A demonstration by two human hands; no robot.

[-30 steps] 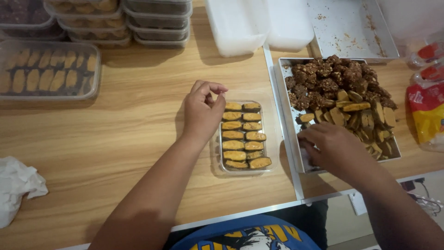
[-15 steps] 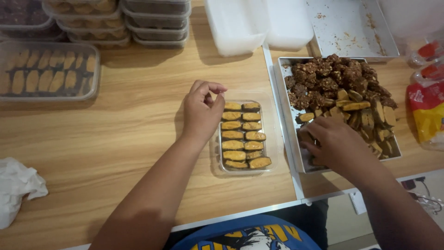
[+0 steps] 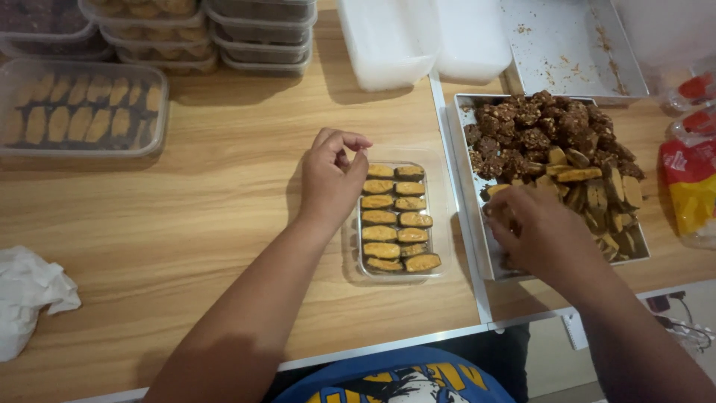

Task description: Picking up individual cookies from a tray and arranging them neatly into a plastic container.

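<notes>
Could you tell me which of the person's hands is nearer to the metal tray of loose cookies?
Right. The right hand reaches into the metal tray, over its cookies; the left hand rests beside the clear container, left of the tray.

On the wooden table (image 3: 209,224) before us, a lidded clear box of cookies (image 3: 80,109) sits well to the left of our hands, with stacked lidded containers (image 3: 198,30) beyond it at the far edge. A crumpled white cloth (image 3: 30,295) lies near the front left edge. Beyond our hands stand white plastic tubs (image 3: 418,37) and a crumb-dusted metal tray (image 3: 570,45); red-and-yellow packets (image 3: 690,175) sit far right.
</notes>
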